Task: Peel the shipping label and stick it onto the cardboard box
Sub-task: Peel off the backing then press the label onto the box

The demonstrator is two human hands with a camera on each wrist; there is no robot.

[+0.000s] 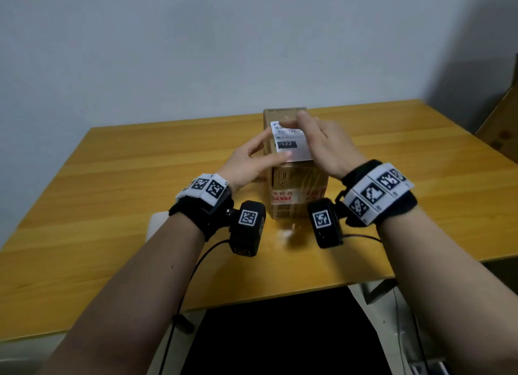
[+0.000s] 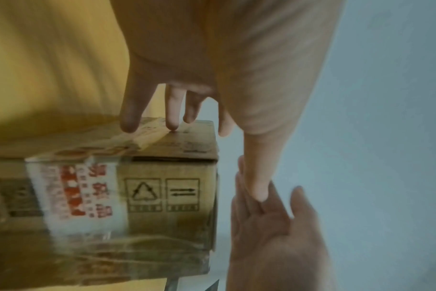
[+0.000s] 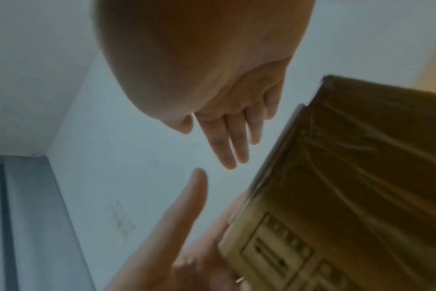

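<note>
A tall cardboard box [image 1: 297, 189] stands upright in the middle of the wooden table [image 1: 112, 178]. A white shipping label [image 1: 291, 144] printed "122" lies on its top face. My left hand [image 1: 252, 161] is at the box's left side, fingers straight against it and thumb pressing the label's near edge. My right hand [image 1: 325, 147] hovers flat over the right part of the label, fingers straight. The left wrist view shows the left hand [image 2: 212, 78] touching the box [image 2: 172, 196]. In the right wrist view, the right hand [image 3: 224, 128] is beside the box [image 3: 349, 177]. The label is hidden in both wrist views.
A white sheet [image 1: 157, 223] lies partly under my left wrist. A small pale scrap [image 1: 288, 231] sits on the table in front of the box. Brown cardboard [image 1: 501, 116] leans at the far right. A plain wall rises behind the table.
</note>
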